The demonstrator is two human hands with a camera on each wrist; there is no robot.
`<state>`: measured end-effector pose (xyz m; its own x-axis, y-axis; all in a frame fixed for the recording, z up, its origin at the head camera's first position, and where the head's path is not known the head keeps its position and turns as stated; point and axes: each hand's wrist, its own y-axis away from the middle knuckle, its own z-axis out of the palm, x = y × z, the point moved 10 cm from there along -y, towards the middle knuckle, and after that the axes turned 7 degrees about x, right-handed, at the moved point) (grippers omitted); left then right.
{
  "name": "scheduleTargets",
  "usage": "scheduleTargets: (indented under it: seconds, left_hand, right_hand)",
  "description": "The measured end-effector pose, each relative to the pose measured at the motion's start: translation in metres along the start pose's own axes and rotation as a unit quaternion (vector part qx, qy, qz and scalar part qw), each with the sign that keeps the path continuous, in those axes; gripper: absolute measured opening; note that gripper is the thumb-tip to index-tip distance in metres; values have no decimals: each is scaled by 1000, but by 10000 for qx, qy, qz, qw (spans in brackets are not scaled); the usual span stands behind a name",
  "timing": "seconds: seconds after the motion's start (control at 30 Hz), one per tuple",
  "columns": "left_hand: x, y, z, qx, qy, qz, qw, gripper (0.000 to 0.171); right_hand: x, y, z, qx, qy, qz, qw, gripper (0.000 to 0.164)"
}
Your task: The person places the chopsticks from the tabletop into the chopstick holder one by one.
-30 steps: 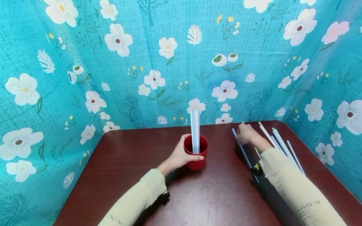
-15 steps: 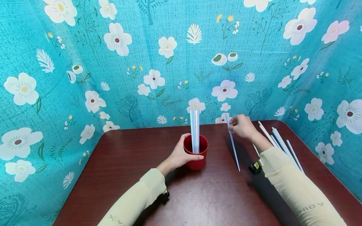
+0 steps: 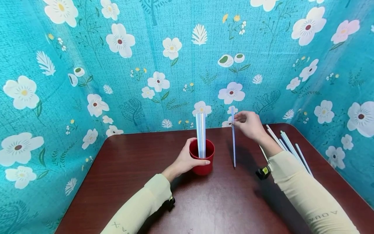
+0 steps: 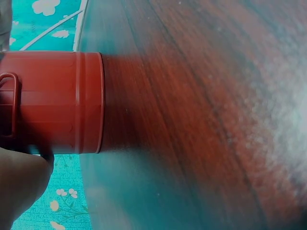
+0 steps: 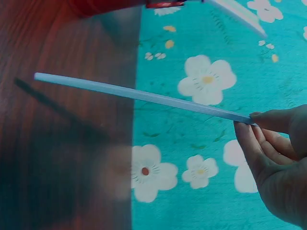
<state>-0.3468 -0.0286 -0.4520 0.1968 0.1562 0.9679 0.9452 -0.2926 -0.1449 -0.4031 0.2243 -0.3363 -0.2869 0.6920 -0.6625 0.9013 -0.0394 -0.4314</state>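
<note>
My left hand [image 3: 188, 159] grips a red cup [image 3: 202, 170] near the middle of the table, its thumb across the front. The cup [image 4: 53, 103] stands upright in the left wrist view, with a raised handle shape on its side. Several pale blue and white sticks [image 3: 201, 130] rise out of it. To the right of the cup, my right hand [image 3: 249, 125] pinches one thin light blue stick [image 3: 233, 143] near its top end. This stick hangs almost vertical, apart from the cup. In the right wrist view, thumb and fingertips hold the end of the stick [image 5: 144, 97].
Several more pale sticks [image 3: 294, 151] lie on the dark brown table [image 3: 140, 156] at the right, partly behind my right forearm. A blue flowered cloth [image 3: 172, 84] stands behind the table and along both sides.
My right hand has lifted the blue stick off the table and moved left and up, turning the stick from slanted to nearly vertical. My left hand and the cup stay put.
</note>
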Motion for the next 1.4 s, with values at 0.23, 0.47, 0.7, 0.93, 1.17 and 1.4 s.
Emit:
scheduleTargets:
  seconds: [0.23, 0.47, 0.7, 0.93, 1.17, 1.4]
  left_hand:
    - [1, 0, -1, 1, -22, 31, 10000, 89]
    - [0, 2, 0, 9, -23, -51, 10000, 89]
    - [2, 2, 0, -14, 14, -42, 10000, 88]
    - [2, 2, 0, 5, 12, -24, 10000, 88]
    - [0, 2, 0, 19, -20, -34, 10000, 89]
    - [1, 2, 0, 15, -20, -61, 10000, 90]
  right_hand:
    - [-29, -3, -17, 468, -522, -189, 9974, 20]
    - [-53, -5, -37, 797, -1245, -230, 9888, 24]
    - [-70, -10, -62, 1378, -2169, -204, 9662, 31]
    - [-79, -5, -57, 1557, -2658, -258, 9510, 28]
    - [-96, 10, -37, 1277, -2522, -359, 9585, 24]
    - [-98, 20, -21, 995, -2223, -304, 9694, 24]
